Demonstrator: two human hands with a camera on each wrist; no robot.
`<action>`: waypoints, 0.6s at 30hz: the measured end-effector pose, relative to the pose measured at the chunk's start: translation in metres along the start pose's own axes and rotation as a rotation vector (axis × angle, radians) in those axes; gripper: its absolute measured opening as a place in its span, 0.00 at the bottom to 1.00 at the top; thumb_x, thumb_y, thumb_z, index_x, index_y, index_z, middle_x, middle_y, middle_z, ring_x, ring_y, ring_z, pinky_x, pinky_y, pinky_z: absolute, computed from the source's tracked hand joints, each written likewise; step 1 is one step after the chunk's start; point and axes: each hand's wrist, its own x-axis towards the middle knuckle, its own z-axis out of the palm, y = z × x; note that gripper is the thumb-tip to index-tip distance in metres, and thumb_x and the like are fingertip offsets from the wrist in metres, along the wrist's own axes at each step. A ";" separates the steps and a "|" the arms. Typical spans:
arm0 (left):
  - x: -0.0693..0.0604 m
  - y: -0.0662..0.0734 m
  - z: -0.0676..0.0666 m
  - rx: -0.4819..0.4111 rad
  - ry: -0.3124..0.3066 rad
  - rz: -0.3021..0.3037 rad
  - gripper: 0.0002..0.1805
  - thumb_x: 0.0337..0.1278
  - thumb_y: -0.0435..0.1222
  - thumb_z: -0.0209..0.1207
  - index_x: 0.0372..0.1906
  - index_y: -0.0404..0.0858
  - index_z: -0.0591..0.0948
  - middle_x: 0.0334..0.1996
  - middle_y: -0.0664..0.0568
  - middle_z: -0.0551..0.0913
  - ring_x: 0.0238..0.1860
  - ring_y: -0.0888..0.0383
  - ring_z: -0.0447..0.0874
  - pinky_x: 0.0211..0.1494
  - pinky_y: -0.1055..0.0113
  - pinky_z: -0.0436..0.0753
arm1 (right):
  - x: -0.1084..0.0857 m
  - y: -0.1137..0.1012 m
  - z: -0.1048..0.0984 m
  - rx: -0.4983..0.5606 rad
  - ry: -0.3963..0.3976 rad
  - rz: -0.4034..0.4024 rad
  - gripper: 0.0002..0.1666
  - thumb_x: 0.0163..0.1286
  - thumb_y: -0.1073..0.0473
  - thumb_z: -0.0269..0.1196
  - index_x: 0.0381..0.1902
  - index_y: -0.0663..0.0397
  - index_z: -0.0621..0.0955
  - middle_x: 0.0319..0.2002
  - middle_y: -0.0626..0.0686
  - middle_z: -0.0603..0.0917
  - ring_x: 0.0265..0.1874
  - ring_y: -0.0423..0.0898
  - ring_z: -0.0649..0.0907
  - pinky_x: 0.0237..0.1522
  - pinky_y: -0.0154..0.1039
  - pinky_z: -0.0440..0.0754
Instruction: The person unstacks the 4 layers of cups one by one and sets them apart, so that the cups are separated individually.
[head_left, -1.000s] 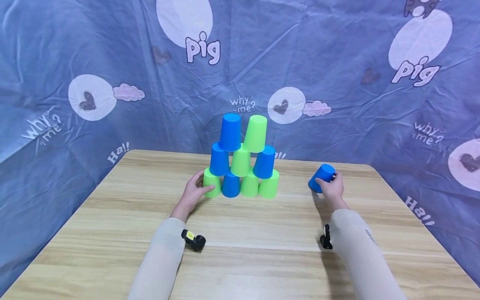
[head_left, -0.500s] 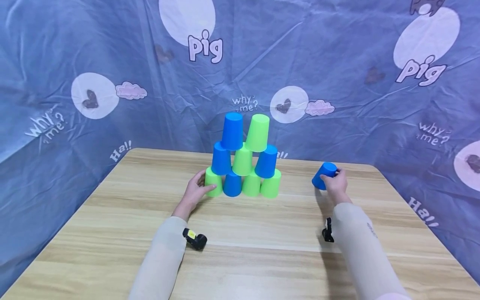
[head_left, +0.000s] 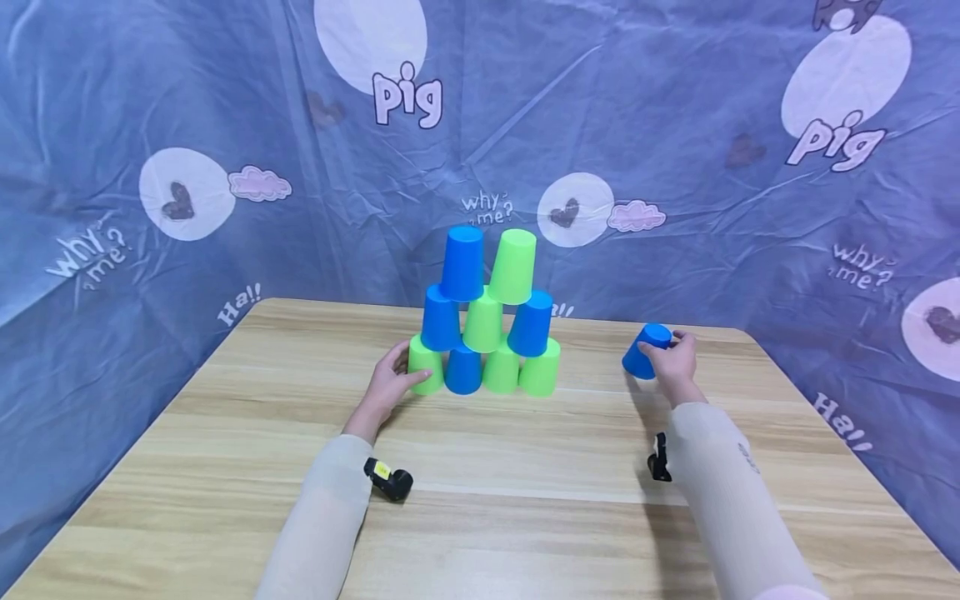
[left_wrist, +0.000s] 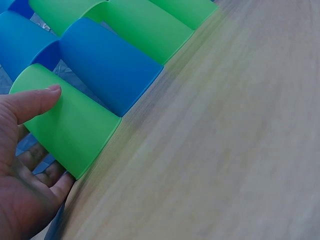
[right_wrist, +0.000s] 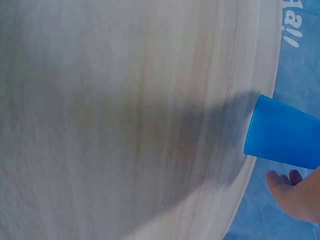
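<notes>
Blue and green plastic cups stand upside down in a stepped stack on the table. The top tier shows a blue cup (head_left: 462, 263) and a green cup (head_left: 513, 267) side by side. At the stack's lower left, my left hand (head_left: 386, 383) holds the outermost green cup (left_wrist: 70, 120), thumb on its near face and fingers around its outer side. Off to the right, my right hand (head_left: 672, 364) holds a single blue cup (head_left: 643, 354), its base up and leaning. The thumb lies across its near side. I cannot tell whether its rim touches the table.
The wooden table (head_left: 480, 533) reaches back to a blue patterned cloth (head_left: 675, 100) hanging behind and beside it. A wide gap separates the stack from the single blue cup. Black wrist cameras (head_left: 388, 481) sit on both sleeves.
My right hand has shifted slightly up and right, and the blue cup with it leans less. The left hand and the stack hold still; the head view has swayed a little.
</notes>
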 end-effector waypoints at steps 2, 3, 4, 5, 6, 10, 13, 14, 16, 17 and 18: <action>0.000 -0.001 0.000 0.003 -0.001 0.004 0.34 0.44 0.32 0.61 0.60 0.40 0.63 0.55 0.44 0.66 0.56 0.50 0.62 0.58 0.58 0.61 | -0.001 -0.002 -0.001 0.011 0.009 -0.013 0.51 0.54 0.45 0.60 0.64 0.56 0.44 0.61 0.65 0.52 0.59 0.62 0.54 0.54 0.59 0.58; 0.000 -0.001 0.000 0.005 -0.001 0.005 0.34 0.44 0.32 0.61 0.60 0.40 0.63 0.55 0.44 0.66 0.56 0.50 0.62 0.58 0.58 0.61 | -0.002 -0.003 -0.002 0.018 0.015 -0.026 0.52 0.53 0.45 0.61 0.64 0.56 0.44 0.61 0.65 0.52 0.59 0.62 0.54 0.54 0.58 0.58; 0.000 0.000 0.000 0.009 -0.002 0.006 0.34 0.44 0.32 0.61 0.60 0.41 0.63 0.55 0.44 0.66 0.56 0.50 0.62 0.58 0.58 0.61 | -0.004 -0.006 -0.002 0.025 0.022 -0.035 0.52 0.53 0.45 0.61 0.64 0.56 0.44 0.61 0.64 0.51 0.59 0.61 0.54 0.54 0.58 0.57; 0.000 0.000 0.000 0.014 -0.002 0.006 0.34 0.44 0.32 0.61 0.60 0.41 0.63 0.55 0.44 0.66 0.55 0.50 0.62 0.58 0.58 0.61 | -0.005 -0.008 -0.003 0.028 0.029 -0.043 0.53 0.52 0.44 0.62 0.64 0.55 0.45 0.61 0.64 0.52 0.59 0.61 0.54 0.54 0.59 0.58; 0.000 0.000 0.000 0.013 -0.002 0.006 0.34 0.44 0.32 0.61 0.60 0.41 0.63 0.55 0.45 0.66 0.55 0.50 0.62 0.58 0.59 0.62 | -0.006 -0.010 -0.004 0.032 0.037 -0.055 0.52 0.52 0.45 0.62 0.64 0.55 0.45 0.61 0.63 0.52 0.59 0.60 0.55 0.54 0.58 0.58; -0.001 0.002 0.000 0.018 -0.002 0.009 0.34 0.44 0.31 0.61 0.60 0.40 0.63 0.55 0.44 0.66 0.55 0.50 0.62 0.58 0.58 0.61 | -0.011 -0.018 -0.008 0.040 0.032 -0.097 0.53 0.53 0.46 0.62 0.65 0.56 0.44 0.61 0.63 0.51 0.58 0.59 0.55 0.55 0.58 0.57; -0.002 0.002 0.000 0.023 -0.002 0.006 0.33 0.44 0.31 0.61 0.59 0.40 0.63 0.55 0.44 0.66 0.56 0.50 0.62 0.58 0.59 0.61 | -0.014 -0.024 -0.011 0.030 0.026 -0.150 0.52 0.53 0.46 0.61 0.65 0.57 0.44 0.62 0.64 0.50 0.59 0.59 0.54 0.56 0.55 0.55; -0.002 0.002 0.000 0.024 -0.003 0.004 0.33 0.44 0.31 0.61 0.59 0.40 0.63 0.55 0.44 0.66 0.56 0.50 0.62 0.58 0.58 0.61 | -0.014 -0.026 -0.012 0.023 0.030 -0.170 0.52 0.53 0.46 0.61 0.65 0.57 0.44 0.62 0.63 0.50 0.59 0.58 0.54 0.57 0.54 0.55; -0.002 0.002 0.000 0.025 -0.003 -0.001 0.33 0.44 0.31 0.61 0.59 0.40 0.63 0.55 0.45 0.66 0.56 0.51 0.62 0.58 0.59 0.61 | -0.015 -0.031 -0.015 0.003 0.045 -0.211 0.52 0.53 0.45 0.61 0.65 0.58 0.45 0.62 0.64 0.50 0.60 0.58 0.53 0.58 0.51 0.54; -0.002 0.002 0.000 0.024 -0.005 0.000 0.33 0.45 0.31 0.60 0.59 0.40 0.63 0.55 0.45 0.66 0.56 0.50 0.62 0.58 0.58 0.61 | -0.015 -0.034 -0.016 -0.004 0.053 -0.222 0.52 0.53 0.45 0.61 0.65 0.58 0.45 0.62 0.63 0.50 0.60 0.57 0.53 0.58 0.51 0.54; -0.002 0.002 0.000 0.022 -0.006 0.002 0.32 0.45 0.31 0.60 0.59 0.40 0.63 0.55 0.45 0.66 0.56 0.50 0.62 0.58 0.58 0.61 | -0.015 -0.037 -0.017 -0.013 0.061 -0.233 0.53 0.52 0.44 0.61 0.65 0.58 0.46 0.62 0.63 0.50 0.60 0.57 0.52 0.58 0.51 0.54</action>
